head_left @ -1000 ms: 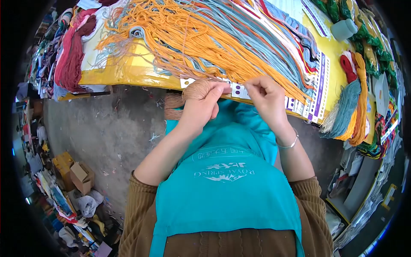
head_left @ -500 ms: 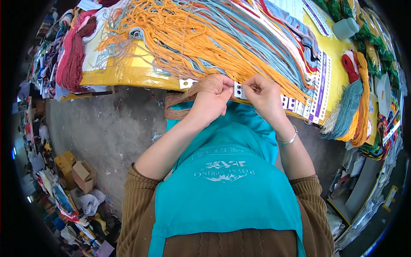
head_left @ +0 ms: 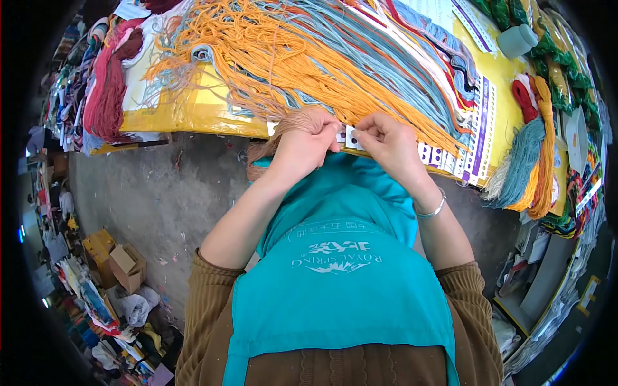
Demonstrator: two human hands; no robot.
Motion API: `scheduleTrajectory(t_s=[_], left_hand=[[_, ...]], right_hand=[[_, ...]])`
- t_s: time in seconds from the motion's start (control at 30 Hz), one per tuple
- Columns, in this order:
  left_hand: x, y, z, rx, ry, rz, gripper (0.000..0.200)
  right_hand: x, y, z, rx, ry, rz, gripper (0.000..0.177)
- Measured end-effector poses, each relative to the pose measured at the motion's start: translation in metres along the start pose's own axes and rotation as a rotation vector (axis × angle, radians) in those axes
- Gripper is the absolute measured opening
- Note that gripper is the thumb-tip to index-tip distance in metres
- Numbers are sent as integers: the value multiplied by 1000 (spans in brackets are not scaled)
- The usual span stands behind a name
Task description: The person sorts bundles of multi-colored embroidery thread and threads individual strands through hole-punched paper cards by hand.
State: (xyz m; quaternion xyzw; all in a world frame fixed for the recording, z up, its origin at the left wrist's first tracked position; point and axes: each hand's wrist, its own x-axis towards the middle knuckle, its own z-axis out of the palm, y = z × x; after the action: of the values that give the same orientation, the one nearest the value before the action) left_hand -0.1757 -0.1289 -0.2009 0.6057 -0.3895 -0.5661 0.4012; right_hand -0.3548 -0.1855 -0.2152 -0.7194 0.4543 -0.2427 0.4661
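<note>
My left hand (head_left: 306, 143) is closed round a hank of tan thread (head_left: 300, 119), whose strands hang below the table edge on the left. My right hand (head_left: 391, 143) has thumb and forefinger pinched at a white card strip with holes (head_left: 349, 137), between the two hands. Just beyond my hands, long orange threads (head_left: 322, 71) lie fanned over the table beside blue-grey threads (head_left: 386, 67). A purple and white punched card (head_left: 481, 138) lies at the threads' right end.
The yellow table edge (head_left: 187, 122) runs in front of me. Red, teal and orange hanks (head_left: 529, 151) hang at the right, below a teal cup (head_left: 517, 42). Pink-red thread (head_left: 103, 96) lies at the left. A cardboard box (head_left: 127, 266) stands on the floor.
My left hand has shifted slightly left with the tan thread. My right hand has moved a little left, and its fingers have moved along the card strip.
</note>
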Motion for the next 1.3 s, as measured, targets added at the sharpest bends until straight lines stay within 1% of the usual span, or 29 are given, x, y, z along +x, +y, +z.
scheduleTrajectory(t_s=[0.07, 0.17, 0.23, 0.27, 0.3, 0.33, 0.4, 0.43, 0.53, 0.63, 0.67, 0.73, 0.8, 0.87, 0.93, 0.97, 1.0, 1.07, 1.1, 1.2, 1.27, 1.3], left_hand=[[-4, 6, -4, -85, -65, -19, 14], [-11, 17, -2, -175, -292, -35, 17], [-10, 14, -2, -217, -303, -62, 21], [-9, 13, -2, -239, -306, -75, 23], [-8, 14, -1, -263, -244, -107, 27], [-5, 15, -1, -175, -235, -73, 27], [4, 14, 3, 2, -222, -5, 26], [9, 5, 8, 49, -225, 90, 25], [15, 8, 8, 335, -257, 89, 24], [13, 31, 2, 277, -242, 207, 25], [18, 25, -7, -46, -314, 46, 25], [27, 10, -42, -687, -437, -284, 25], [26, 14, -90, -853, -406, -327, 25], [16, 37, -139, -1057, -103, -267, 29], [28, 44, -214, -1082, -109, 11, 27], [34, 42, -256, -1052, -84, 167, 23], [33, 51, -269, -1018, -58, 320, 18], [32, 49, -280, -877, 450, 324, 10], [31, 53, -276, -794, 695, 322, 12], [10, 33, -213, -716, 310, 232, 34], [-13, 30, -156, -696, 178, 157, 46], [-22, 29, -135, -694, 119, 168, 48]], right_hand=[[1, -5, 0, -85, -17, 13, 21], [3, -17, -2, -187, -37, 55, 25], [5, -23, -2, -207, -46, 110, 27], [7, -17, 1, -97, -19, 89, 27], [9, -11, 3, 14, 6, 69, 28], [11, -7, 3, 126, 32, 49, 28], [11, -3, -3, 198, -61, 82, 28], [11, 0, -7, 224, -97, 101, 28], [11, -2, -9, 320, -143, 128, 33], [10, -4, -10, 347, -148, 155, 34], [11, -4, -11, 344, -147, 163, 34], [13, -6, -15, 234, -173, 163, 30], [13, -6, -16, 184, -185, 162, 27], [13, -3, -15, 193, -190, 161, 26], [13, 0, -14, 194, -179, 161, 26], [13, 1, -12, 196, -175, 159, 26], [13, 2, -11, 189, -172, 153, 26], [12, 3, -11, 173, -159, 140, 25], [13, 4, -12, 174, -154, 138, 25], [11, 4, -10, 177, -141, 138, 24], [10, 0, -9, 168, -122, 134, 22], [10, -1, -8, 174, -115, 120, 20]])
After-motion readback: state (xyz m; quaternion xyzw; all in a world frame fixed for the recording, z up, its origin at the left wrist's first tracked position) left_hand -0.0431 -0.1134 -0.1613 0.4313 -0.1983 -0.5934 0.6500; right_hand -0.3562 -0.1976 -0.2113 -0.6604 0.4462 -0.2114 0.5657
